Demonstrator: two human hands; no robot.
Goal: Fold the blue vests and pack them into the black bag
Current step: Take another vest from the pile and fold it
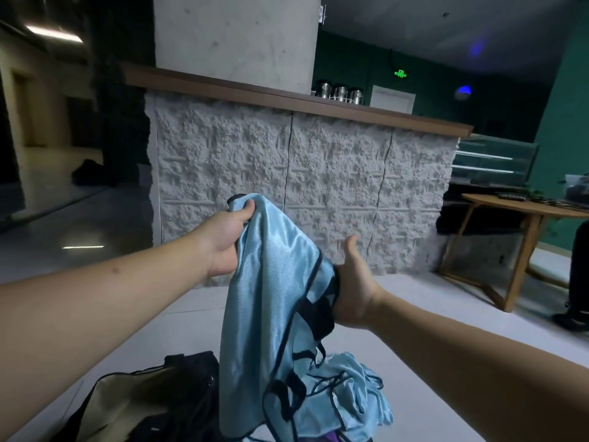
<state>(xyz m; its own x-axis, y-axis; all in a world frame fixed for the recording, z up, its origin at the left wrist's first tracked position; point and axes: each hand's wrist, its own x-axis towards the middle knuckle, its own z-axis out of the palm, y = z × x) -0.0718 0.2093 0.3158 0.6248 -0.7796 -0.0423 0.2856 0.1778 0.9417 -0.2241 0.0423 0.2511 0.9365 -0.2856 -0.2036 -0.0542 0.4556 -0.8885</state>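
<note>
A shiny light-blue vest [271, 298] with dark trim hangs in the air in front of me. My left hand [228, 237] grips its top corner, thumb over the fabric. My right hand [353, 282] is against the vest's right edge with the thumb raised; its fingers are hidden behind the fabric. Below lies a heap of more blue vests [347, 397] on the grey floor. The black bag [143, 406], open with a tan lining showing, lies at the lower left beside the heap.
A rough white stone counter [302, 180] with a brown top stands straight ahead. A round wooden table [522, 215] is at the right, with a dark shape [578, 282] beside it at the frame edge. Grey floor stretches to the left.
</note>
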